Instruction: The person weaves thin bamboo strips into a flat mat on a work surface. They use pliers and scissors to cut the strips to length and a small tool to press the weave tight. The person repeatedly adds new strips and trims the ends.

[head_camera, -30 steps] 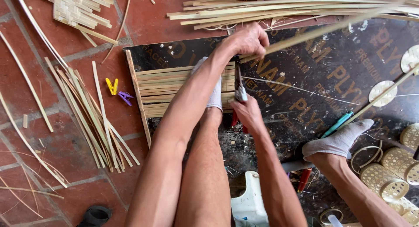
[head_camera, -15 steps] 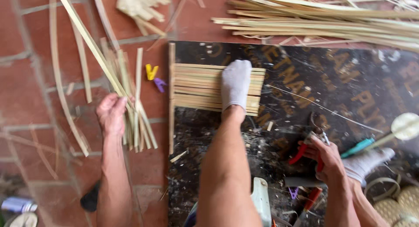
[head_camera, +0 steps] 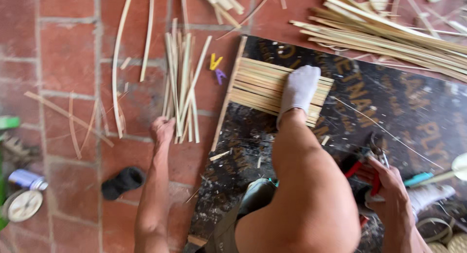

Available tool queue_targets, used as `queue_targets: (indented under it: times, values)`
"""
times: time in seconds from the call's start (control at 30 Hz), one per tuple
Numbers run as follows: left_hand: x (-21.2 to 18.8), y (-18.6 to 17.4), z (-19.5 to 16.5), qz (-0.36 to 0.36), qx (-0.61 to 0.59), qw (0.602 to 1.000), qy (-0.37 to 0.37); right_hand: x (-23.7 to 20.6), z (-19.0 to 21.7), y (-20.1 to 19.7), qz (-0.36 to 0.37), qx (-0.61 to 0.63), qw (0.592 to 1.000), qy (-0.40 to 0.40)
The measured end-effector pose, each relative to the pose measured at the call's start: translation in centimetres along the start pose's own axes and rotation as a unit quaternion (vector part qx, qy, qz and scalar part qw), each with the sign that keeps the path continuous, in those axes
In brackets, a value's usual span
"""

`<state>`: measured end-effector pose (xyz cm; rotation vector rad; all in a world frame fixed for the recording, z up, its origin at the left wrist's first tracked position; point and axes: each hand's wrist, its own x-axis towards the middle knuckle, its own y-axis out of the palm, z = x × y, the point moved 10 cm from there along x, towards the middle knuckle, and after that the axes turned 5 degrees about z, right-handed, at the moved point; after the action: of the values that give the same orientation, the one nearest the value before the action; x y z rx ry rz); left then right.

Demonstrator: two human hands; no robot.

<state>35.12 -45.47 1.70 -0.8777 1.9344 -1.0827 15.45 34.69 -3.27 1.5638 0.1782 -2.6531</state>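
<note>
My left hand (head_camera: 163,129) reaches out over the brick floor and grips the near ends of a loose bundle of bamboo strips (head_camera: 182,78). My right hand (head_camera: 386,185) rests low on the dark board (head_camera: 413,117), closed on red-handled pliers (head_camera: 372,160). My foot in a white sock (head_camera: 297,90) presses on a flat mat of bamboo strips (head_camera: 258,85) laid side by side on the board. A single upright strip (head_camera: 228,95) runs along the mat's left edge.
A big pile of long bamboo strips (head_camera: 389,32) lies at the upper right. A yellow clip (head_camera: 214,61) and a purple clip (head_camera: 220,75) lie beside the mat. A black sock (head_camera: 122,181), a can (head_camera: 26,179) and a round dial (head_camera: 22,205) sit at lower left.
The view has swung left and down. My left hand moved from the top of the mat out to the loose strips on the bricks. My right hand took up the pliers and drew back to the right.
</note>
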Motion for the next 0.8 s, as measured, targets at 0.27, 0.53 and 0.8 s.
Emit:
queue_targets:
  times: [0.27, 0.53, 0.8]
  values:
    - [-3.5, -2.5, 0.7, -0.057, -0.018, 0.992, 0.112, -9.5, 20.2, -3.0, 0.100, -0.134, 0.976, -0.137]
    - [-6.5, -4.2, 6.5, 0.010, 0.220, 0.975, -0.034, -12.9, 21.6, -6.0, 0.109, -0.163, 0.969, -0.152]
    - [-11.9, 3.7, -4.8, 0.088, 0.282, 0.946, 0.135, -0.4, 4.1, -4.5, 0.097, -0.068, 0.993, -0.015]
